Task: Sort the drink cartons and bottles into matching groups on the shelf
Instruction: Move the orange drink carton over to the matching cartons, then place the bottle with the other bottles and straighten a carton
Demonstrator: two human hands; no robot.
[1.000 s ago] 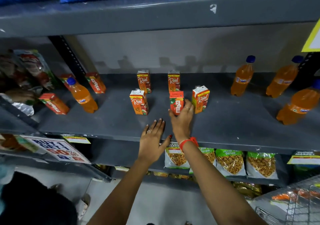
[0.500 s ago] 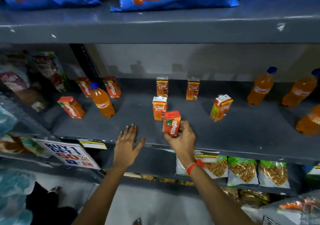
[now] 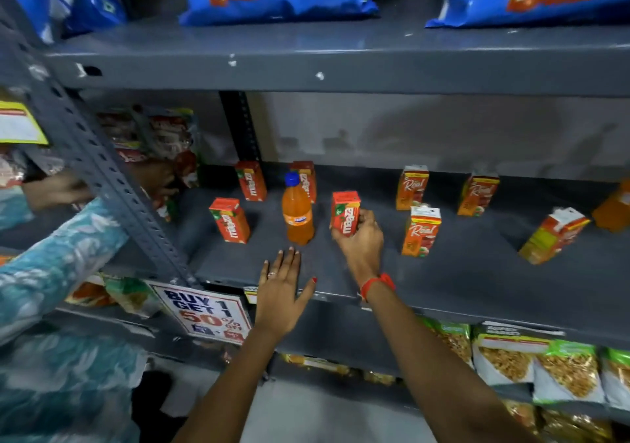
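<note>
On the grey shelf (image 3: 443, 285), mid-left: your right hand (image 3: 361, 241) is clamped round a red Maaza carton (image 3: 346, 213), upright, thumb side facing you, just right of the orange bottle (image 3: 297, 216) w/ blue cap; can't tell if carton base is down on the deck. Left hand (image 3: 280, 297) is flat, fingers spread, nothing in it, palm over the shelf's front lip, fingertips just short of the bottle. Other Maaza cartons: one front-left (image 3: 230, 220), two at back (image 3: 251, 180) (image 3: 305, 180), second partly hidden behind the bottle. Real cartons sit right: two at back (image 3: 411, 187) (image 3: 477, 197), one nearer (image 3: 421, 232), one tilted over (image 3: 552, 235) further right. Bare deck between bottle and front-left carton, also wide strip along front edge right of your wrist. Slotted upright (image 3: 102, 176) bounds the left side. Another person's patterned sleeve (image 3: 61, 265) reaches into the next bay, close to that post. Promo sign (image 3: 204, 313) hangs below the lip by your left wrist.
</note>
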